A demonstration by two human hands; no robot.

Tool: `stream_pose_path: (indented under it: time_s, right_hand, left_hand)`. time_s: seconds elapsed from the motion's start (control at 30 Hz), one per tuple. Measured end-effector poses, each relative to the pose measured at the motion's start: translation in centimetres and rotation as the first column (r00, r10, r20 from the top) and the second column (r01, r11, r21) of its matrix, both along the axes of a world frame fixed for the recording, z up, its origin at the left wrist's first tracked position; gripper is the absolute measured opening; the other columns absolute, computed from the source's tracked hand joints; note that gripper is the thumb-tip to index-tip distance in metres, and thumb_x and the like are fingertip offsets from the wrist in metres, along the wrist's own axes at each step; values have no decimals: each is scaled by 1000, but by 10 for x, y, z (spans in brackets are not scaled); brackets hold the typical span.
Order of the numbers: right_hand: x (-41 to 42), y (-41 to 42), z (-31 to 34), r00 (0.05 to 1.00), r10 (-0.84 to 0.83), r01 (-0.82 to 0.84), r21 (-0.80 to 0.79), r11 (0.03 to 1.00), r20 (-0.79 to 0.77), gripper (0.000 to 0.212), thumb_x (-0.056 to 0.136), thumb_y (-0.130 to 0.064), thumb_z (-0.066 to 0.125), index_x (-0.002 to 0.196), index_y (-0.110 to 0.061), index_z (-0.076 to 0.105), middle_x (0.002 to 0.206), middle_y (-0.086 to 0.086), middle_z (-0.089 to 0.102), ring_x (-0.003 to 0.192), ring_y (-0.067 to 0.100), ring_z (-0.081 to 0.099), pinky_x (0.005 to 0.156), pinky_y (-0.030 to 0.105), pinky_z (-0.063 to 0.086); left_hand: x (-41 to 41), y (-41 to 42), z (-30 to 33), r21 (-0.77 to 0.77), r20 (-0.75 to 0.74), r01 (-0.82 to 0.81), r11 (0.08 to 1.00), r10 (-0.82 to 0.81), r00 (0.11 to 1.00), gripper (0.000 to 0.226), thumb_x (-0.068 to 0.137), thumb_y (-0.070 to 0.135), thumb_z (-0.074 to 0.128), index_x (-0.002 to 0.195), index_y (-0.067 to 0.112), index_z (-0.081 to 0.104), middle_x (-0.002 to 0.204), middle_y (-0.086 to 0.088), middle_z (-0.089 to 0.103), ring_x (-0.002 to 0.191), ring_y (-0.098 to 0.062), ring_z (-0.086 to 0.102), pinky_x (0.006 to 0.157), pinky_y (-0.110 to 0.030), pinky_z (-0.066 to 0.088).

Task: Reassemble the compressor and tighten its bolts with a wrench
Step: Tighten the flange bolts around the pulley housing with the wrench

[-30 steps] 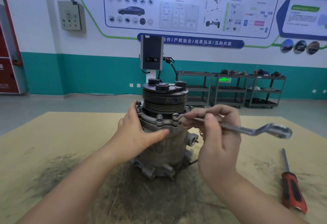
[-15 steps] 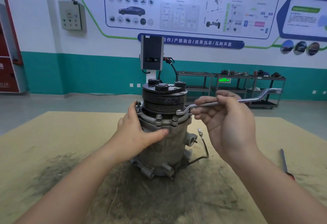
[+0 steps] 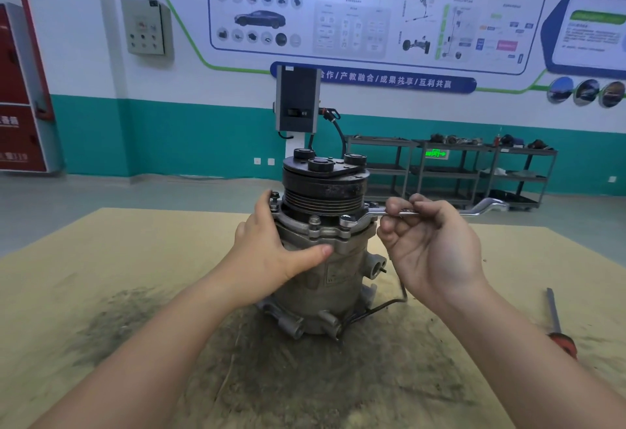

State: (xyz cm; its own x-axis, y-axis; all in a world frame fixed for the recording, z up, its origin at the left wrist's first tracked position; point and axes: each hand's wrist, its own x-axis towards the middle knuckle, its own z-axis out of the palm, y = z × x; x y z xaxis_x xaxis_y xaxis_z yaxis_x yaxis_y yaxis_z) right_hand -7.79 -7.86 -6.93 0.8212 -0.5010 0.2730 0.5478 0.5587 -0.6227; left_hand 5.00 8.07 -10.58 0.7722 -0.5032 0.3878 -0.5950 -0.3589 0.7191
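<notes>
Hands work on either side of a compressor (image 3: 325,259) that stands upright on a tan board (image 3: 135,259), in the middle of a dark, grimy patch. The left hand (image 3: 271,259) reaches in from the lower left, forearm slanting up; its palm lies against the left flank of the metal body, fingers wrapping around the far side below the flange, thumb stretched flat across the front. The right hand (image 3: 430,245) comes in from the lower right, palm facing the camera, fingers curled over and pinching the shaft of a wrench (image 3: 399,213) near its middle. The wrench lies almost level, running from the hand leftward to the flange, where its ring end sits on a bolt (image 3: 345,222) at the front right of the rim. Its other offset end juts out to the right past the knuckles. A second bolt (image 3: 314,221) stands just left of the wrenched one, and another (image 3: 275,195) shows near the left fingertips. The black pulley (image 3: 325,188) tops the compressor, above both hands. A thin dark wire (image 3: 376,310) loops from the body's lower right. A red-handled screwdriver (image 3: 559,327) lies on the board, well apart to the right.
</notes>
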Motion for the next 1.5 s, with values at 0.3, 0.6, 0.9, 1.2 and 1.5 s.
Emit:
stream_pose_path:
  time_s: [0.3,0.6,0.9,1.2,1.5]
  right_hand:
    - [3,-6,0,996,67,-66,20,998,-54,10,81,-5,37,76,-14,39,59,5,51,45,16,44,45,23,39]
    - [-10,46,-33,767,-423,641,-546,539,482,12,96,-15,38,93,-18,50,84,4,67,68,22,65,64,31,54]
    - [-26,41,6,885,-300,446,-463,766,357,7,96,-13,37,94,-17,42,77,16,70,56,27,64,57,31,53]
    - [-14,10,12,996,-87,86,-99,991,-7,16,97,-4,31,89,-11,42,66,16,67,48,22,58,47,25,49]
    - [-7,12,-2,983,-180,184,-121,975,42,22,96,-1,27,84,-11,43,63,13,64,49,22,55,49,26,47]
  left_hand:
    - [-3,1,2,1,-11,9,1000,-9,1000,131,44,86,63,151,33,10,151,5,38,141,-20,32,116,-48,32]
    - [-3,1,2,0,-14,-5,1000,5,1000,133,43,86,63,152,34,8,152,3,37,141,-20,32,116,-47,33]
    - [-7,2,2,-22,-31,-17,1000,16,999,138,43,89,60,154,32,1,156,2,28,144,-20,22,120,-42,23]
    - [-19,-3,-3,-562,-65,-47,826,13,998,51,78,71,60,113,39,43,122,27,51,115,11,52,103,-23,45]
    - [5,4,21,-514,-281,-156,843,7,960,20,103,15,49,107,22,67,102,10,70,90,-7,65,64,-15,49]
